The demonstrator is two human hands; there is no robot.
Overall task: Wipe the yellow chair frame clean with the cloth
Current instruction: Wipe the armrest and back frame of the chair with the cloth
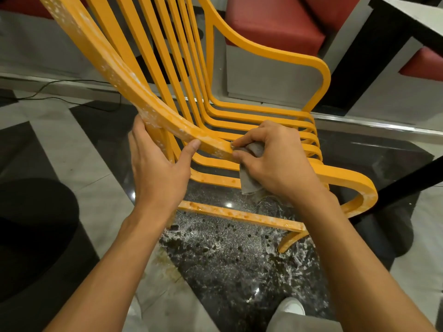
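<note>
A shoe stands nearest, on the floor. The dark floor panel under the frame carries white residue and spatter. This is probably runoff from cleaning, so footing there may be slick.

The yellow frame stands on the floor directly ahead of the person. Its low crossbar shows brownish spots and appears not yet wiped.

The left hand grips the near rail, thumb on the upper face and fingers wrapped behind. Likely purpose: to brace the frame so that wiping pressure does not shift or tip it.

The right hand is closed around the cloth, which is grey and bunched in the palm. The fingertips press it against the same rail, just beside the left thumb. A loose corner hangs below the hand. Bunching gives a firm pad for scrubbing.

Above the left hand the rail is speckled white along its length. The armrest curve beyond the right hand looks cleaner. The task seems partway done. A stroke up the rail would require the left hand to move first.

Farthest back stand red seats and a desk.
</note>
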